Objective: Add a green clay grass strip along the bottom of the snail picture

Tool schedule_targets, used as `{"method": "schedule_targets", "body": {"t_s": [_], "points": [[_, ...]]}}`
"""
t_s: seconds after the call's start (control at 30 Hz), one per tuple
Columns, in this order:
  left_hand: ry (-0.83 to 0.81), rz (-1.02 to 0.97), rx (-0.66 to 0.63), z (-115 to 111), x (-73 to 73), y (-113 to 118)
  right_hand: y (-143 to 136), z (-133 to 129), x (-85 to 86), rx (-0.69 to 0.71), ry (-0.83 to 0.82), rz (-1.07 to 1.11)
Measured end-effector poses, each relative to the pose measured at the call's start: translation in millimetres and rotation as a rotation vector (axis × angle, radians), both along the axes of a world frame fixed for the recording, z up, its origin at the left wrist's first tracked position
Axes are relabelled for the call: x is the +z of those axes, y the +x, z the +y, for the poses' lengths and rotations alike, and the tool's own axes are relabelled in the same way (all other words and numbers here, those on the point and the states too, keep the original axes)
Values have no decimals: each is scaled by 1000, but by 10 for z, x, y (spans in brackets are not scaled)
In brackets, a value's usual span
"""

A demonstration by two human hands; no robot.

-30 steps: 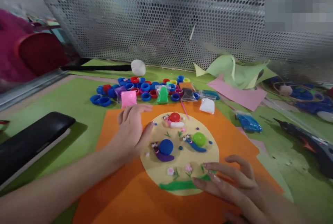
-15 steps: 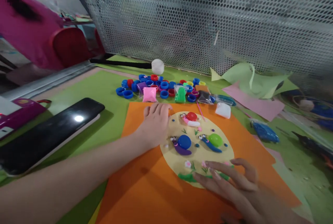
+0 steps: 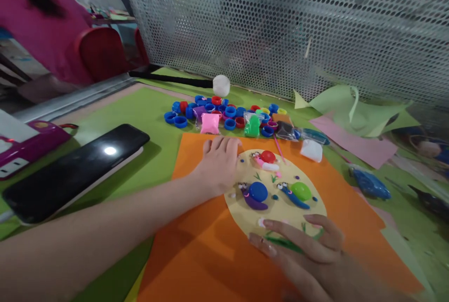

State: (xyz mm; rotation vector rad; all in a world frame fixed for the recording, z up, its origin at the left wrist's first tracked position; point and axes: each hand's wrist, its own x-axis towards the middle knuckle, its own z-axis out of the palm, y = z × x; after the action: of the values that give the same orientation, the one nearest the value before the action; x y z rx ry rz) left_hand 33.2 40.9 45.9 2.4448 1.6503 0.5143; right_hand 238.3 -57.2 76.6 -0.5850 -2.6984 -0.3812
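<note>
An orange sheet (image 3: 196, 246) carries a pale yellow oval (image 3: 242, 220) with clay snails on it: one with a blue cap shell (image 3: 258, 191), one with a green shell (image 3: 300, 191) and one with a red shell (image 3: 268, 157). Palm down, my left hand (image 3: 220, 164) rests on the sheet beside the oval's left edge, its fingers slightly bent and holding nothing. My right hand (image 3: 308, 250) is over the oval's lower part with fingers spread. Its fingertips are at a small white clay flower (image 3: 261, 222) and the green clay strip (image 3: 284, 243), which it partly hides.
Bottle caps (image 3: 230, 124) and bags of pink clay (image 3: 210, 124), green clay (image 3: 252, 126) and white clay (image 3: 311, 151) lie behind the sheet. A phone (image 3: 80, 166) is at left. Cut paper (image 3: 354, 136), a blue bag (image 3: 370, 182) and dark scissors-like handles (image 3: 428, 199) are at right.
My right hand has moved left across the oval's lower part, its fingertips now at the white flower. My left hand stays on the sheet. The whole view has shifted slightly.
</note>
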Motion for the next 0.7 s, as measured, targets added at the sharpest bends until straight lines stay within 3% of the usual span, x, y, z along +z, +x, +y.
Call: {"method": "schedule_targets", "body": {"t_s": [0.1,0.3,0.5,0.7], "points": [[7,1,-7,4,-21,-6,-19,3,3,-26,-9,4],[26,2,-42,-5,-29,-22,-91,-1,-121,-236,35,121],[35,6,-31,-17,-29,-23,-215,-24,-207,-207,47,213],[26,10,-40,-26,-18,-23,-293,3,-235,-178,-52,306]]}}
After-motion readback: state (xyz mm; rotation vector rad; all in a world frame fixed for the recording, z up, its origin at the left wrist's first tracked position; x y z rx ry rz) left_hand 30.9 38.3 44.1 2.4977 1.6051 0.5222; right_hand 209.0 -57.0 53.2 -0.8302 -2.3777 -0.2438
